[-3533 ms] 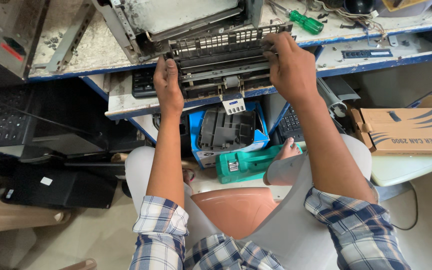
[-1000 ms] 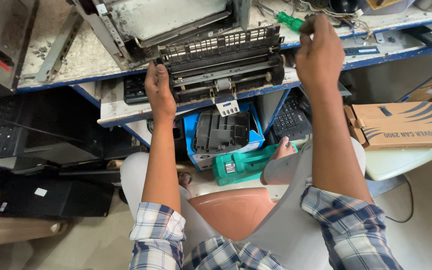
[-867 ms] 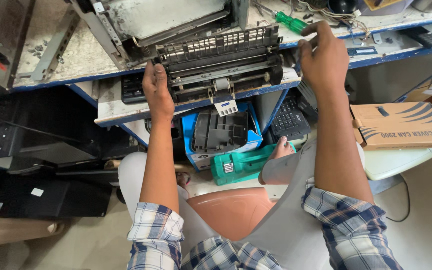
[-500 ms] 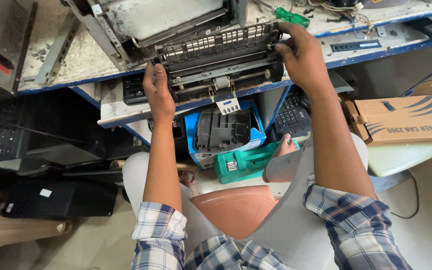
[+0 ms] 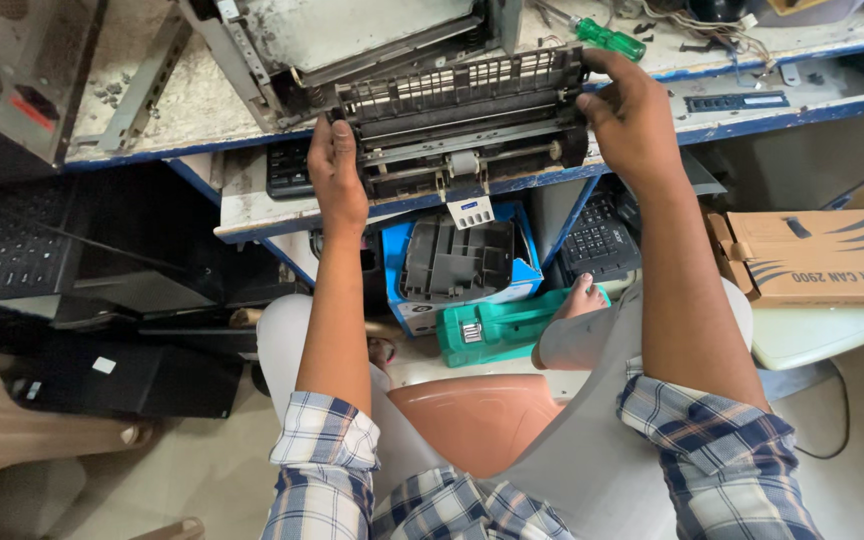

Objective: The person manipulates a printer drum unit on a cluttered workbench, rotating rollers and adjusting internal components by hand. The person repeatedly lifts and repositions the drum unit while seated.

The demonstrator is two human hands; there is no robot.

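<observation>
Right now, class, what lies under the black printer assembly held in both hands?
Under the black printer assembly, held by the left hand and right hand, sit a blue box holding a grey plastic part and a green casing. The box's bottom is hidden.

The black printer assembly [image 5: 462,125] lies at the front edge of the workbench [image 5: 752,50], the left hand [image 5: 335,165] at its nine o'clock end, the right hand [image 5: 627,115] at its three o'clock end. A screwdriver [image 5: 607,38] lies at one o'clock. Below, at six o'clock, a tray [image 5: 457,258] sits in a box [image 5: 402,310]; a cardboard box [image 5: 817,255] stands at four o'clock.
</observation>
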